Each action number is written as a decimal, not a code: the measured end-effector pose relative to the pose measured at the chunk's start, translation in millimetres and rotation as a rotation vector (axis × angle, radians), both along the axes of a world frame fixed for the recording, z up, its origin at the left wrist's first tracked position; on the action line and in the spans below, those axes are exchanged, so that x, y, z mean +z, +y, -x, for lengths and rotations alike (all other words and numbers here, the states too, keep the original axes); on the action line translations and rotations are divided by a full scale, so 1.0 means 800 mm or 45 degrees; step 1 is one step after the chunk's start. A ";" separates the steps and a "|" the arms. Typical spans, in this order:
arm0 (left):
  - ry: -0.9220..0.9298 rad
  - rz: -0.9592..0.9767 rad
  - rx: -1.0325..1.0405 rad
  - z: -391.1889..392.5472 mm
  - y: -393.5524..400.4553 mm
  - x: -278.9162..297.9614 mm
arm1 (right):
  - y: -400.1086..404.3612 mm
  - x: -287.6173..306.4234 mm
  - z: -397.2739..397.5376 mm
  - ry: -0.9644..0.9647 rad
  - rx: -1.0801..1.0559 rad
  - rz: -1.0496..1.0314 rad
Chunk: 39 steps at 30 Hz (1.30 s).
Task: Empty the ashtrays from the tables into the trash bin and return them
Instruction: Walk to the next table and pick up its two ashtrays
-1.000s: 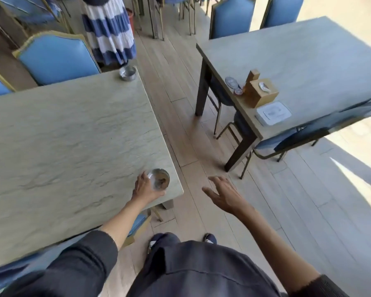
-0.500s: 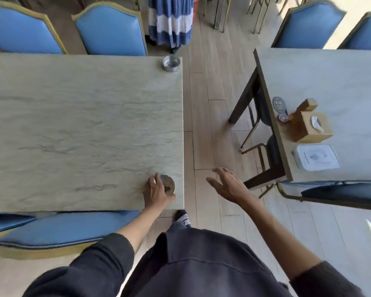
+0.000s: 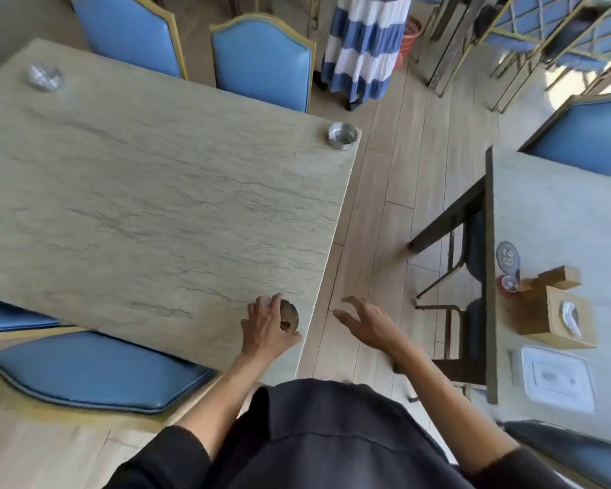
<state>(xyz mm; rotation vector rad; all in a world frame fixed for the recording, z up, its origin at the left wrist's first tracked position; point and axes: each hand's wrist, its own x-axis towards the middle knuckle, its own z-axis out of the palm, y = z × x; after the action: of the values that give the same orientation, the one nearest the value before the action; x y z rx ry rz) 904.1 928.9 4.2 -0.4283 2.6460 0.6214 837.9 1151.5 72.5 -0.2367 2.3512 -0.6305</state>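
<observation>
1. Pale wood-plank flooring point(image 3: 378, 192) runs between two stone-look benches, and we look down on it past a dark top and two dark sleeves.
2. Our left hand point(image 3: 267, 330) reaches to the near right corner of the big bench point(image 3: 149, 206) and grasps an ashtray point(image 3: 289, 317) there, fingers curled over its rim, thumb on the near side. We can make out brownish matter inside it.
3. Our right hand point(image 3: 367, 324) hangs over the aisle just beside that corner, released, fingers spread and loosely bent, touching nothing.
4. Beneath the near edge of the big bench sits a blue padded chair point(image 3: 96, 372) with a gold frame.
5. To the right, a second bench point(image 3: 561, 213) carries, along its left edge, a white tray-like box point(image 3: 556, 379), a wooden tissue box point(image 3: 552, 321), a small wooden block point(image 3: 559, 277), a round red-rimmed item point(image 3: 509, 283) and a grey round number tag point(image 3: 507, 257).
6. At the far right corner of the big bench stands a metal ashtray point(image 3: 343, 135), well apart from the one we hold.
7. Near the far left corner lies a blurred glassy item point(image 3: 45, 76); we cannot tell what it is.
8. Beyond the far edge stand two more blue chairs point(image 3: 261, 61), and past them a person in a blue-and-white striped skirt point(image 3: 362, 44), beside an orange basket point(image 3: 408, 42).
</observation>
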 end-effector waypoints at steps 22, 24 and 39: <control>0.637 -0.459 0.608 0.155 0.131 0.129 | 0.024 0.045 0.227 -0.397 0.015 0.825; 0.593 -0.796 0.900 0.159 0.131 0.142 | 0.021 0.053 0.243 -0.424 0.024 0.865; 0.557 -1.763 1.434 0.220 0.037 0.114 | -0.091 0.021 0.352 -0.242 0.242 0.661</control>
<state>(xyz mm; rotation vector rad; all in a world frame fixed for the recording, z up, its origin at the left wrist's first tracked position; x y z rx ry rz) 728.0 958.6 95.7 -1.3040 1.3290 2.7207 556.6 1078.6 89.1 -0.5954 1.9205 -1.1075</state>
